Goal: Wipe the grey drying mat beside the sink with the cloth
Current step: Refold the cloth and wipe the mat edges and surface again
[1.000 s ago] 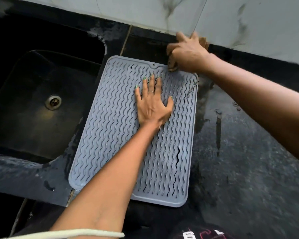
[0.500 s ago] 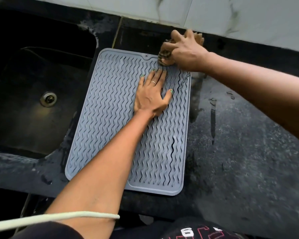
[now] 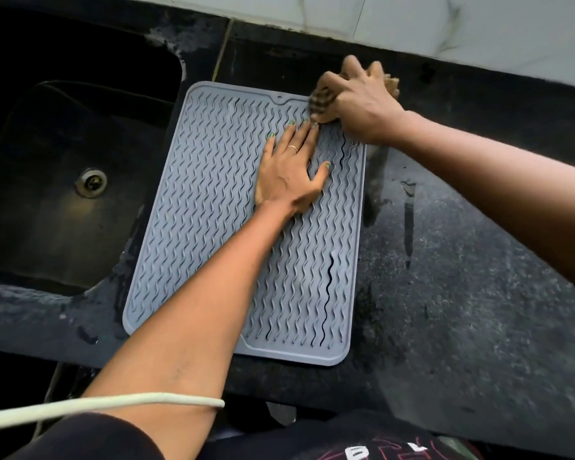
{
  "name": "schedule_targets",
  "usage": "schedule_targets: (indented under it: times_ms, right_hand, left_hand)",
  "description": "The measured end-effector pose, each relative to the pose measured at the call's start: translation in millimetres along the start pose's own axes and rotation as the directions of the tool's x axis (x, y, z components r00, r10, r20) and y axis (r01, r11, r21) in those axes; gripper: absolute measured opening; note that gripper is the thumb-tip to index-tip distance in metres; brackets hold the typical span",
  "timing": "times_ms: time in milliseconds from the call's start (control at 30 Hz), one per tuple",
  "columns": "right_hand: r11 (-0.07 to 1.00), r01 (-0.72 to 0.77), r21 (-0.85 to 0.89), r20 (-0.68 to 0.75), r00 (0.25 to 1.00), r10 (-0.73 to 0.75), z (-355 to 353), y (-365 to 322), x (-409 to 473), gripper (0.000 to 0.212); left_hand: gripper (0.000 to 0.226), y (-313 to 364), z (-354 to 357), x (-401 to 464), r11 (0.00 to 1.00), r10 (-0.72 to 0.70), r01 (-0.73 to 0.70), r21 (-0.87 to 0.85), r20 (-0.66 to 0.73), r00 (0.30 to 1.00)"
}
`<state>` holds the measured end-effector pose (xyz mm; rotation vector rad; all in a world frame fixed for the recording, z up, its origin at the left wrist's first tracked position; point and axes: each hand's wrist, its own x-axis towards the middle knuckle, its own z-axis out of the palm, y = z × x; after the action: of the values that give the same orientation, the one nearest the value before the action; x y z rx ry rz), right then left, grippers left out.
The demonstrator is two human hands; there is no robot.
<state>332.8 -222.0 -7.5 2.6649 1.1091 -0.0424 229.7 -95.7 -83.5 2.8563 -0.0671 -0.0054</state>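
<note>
A grey drying mat (image 3: 213, 207) with wavy ridges lies on the black counter, just right of the sink. My left hand (image 3: 289, 171) lies flat on the mat's upper middle, fingers straight and spread. My right hand (image 3: 359, 101) grips a bunched brown striped cloth (image 3: 322, 102) at the mat's far right corner. Most of the cloth is hidden under the fingers.
A dark sink (image 3: 63, 180) with a round drain (image 3: 91, 181) sits left of the mat. The black counter (image 3: 462, 293) to the right is wet and streaked. A pale tiled wall (image 3: 412, 24) runs along the back. A white cord (image 3: 97, 408) crosses my left forearm.
My right hand with the cloth has come from the counter behind the mat onto its far right corner. My left hand stays flat in place.
</note>
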Motion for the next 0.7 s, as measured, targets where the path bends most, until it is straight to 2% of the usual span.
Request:
schedule_targets:
  times_ms: [100, 200, 300, 367, 400, 433, 467, 500, 567, 667, 700]
  right_hand:
    - [0.998, -0.052, 0.034, 0.031, 0.998, 0.051, 6.9, 20.8, -20.1, 0.023]
    - [0.992, -0.097, 0.084, 0.071, 0.993, 0.091, 6.3, 31.2, -34.4, 0.028]
    - [0.977, -0.158, 0.142, 0.075, 0.986, 0.149, -1.1, 45.9, -40.6, 0.033]
    - [0.921, -0.268, 0.284, -0.024, 0.958, 0.286, -2.0, 57.0, -45.7, 0.032]
    - [0.841, -0.335, 0.425, -0.060, 0.916, 0.395, -1.7, 60.6, -47.1, 0.033]
    - [0.696, -0.384, 0.607, -0.048, 0.856, 0.514, 0.9, 63.0, -48.8, 0.034]
    - [0.498, -0.389, 0.775, 0.014, 0.798, 0.602, 2.9, 63.5, -48.9, 0.032]
    - [0.303, -0.365, 0.880, 0.089, 0.755, 0.649, 5.2, 61.8, -49.8, 0.030]
    - [0.070, -0.336, 0.939, 0.202, 0.707, 0.677, 8.3, 55.9, -52.8, 0.034]
    - [-0.128, -0.306, 0.943, 0.309, 0.668, 0.677, 11.4, 48.1, -59.4, 0.039]
    - [-0.164, -0.307, 0.938, 0.334, 0.662, 0.671, 13.1, 46.7, -60.0, 0.039]
  left_hand:
    - [0.065, 0.4, -3.0, -0.8, 1.000, 0.005, -0.005, 0.002, 0.012, 1.000]
    - [0.065, 2.1, -3.2, -1.0, 1.000, 0.010, -0.010, -0.002, 0.032, 0.999]
    - [0.066, 3.3, -8.1, -2.4, 0.997, 0.018, -0.020, 0.072, 0.021, 1.000]
    - [0.066, 7.5, -13.6, -4.9, 0.975, 0.165, -0.156, 0.156, -0.041, 0.986]
    - [0.065, 11.2, -15.4, -5.1, 0.942, 0.299, -0.288, 0.176, -0.045, 0.953]
    - [0.062, 16.6, -15.1, -5.9, 0.886, 0.435, -0.426, 0.185, -0.011, 0.900]
    - [0.060, 22.7, -13.6, -5.7, 0.833, 0.523, -0.524, 0.179, 0.054, 0.851]
    - [0.059, 29.0, -9.6, -5.0, 0.813, 0.549, -0.562, 0.152, 0.119, 0.827]
    - [0.060, 35.9, -1.4, 1.7, 0.858, 0.476, -0.501, 0.113, 0.191, 0.858]
    - [0.062, 37.9, 2.7, 17.1, 0.896, 0.383, -0.416, 0.158, 0.200, 0.902]
    - [0.062, 36.0, 1.5, 22.2, 0.907, 0.359, -0.390, 0.158, 0.191, 0.913]
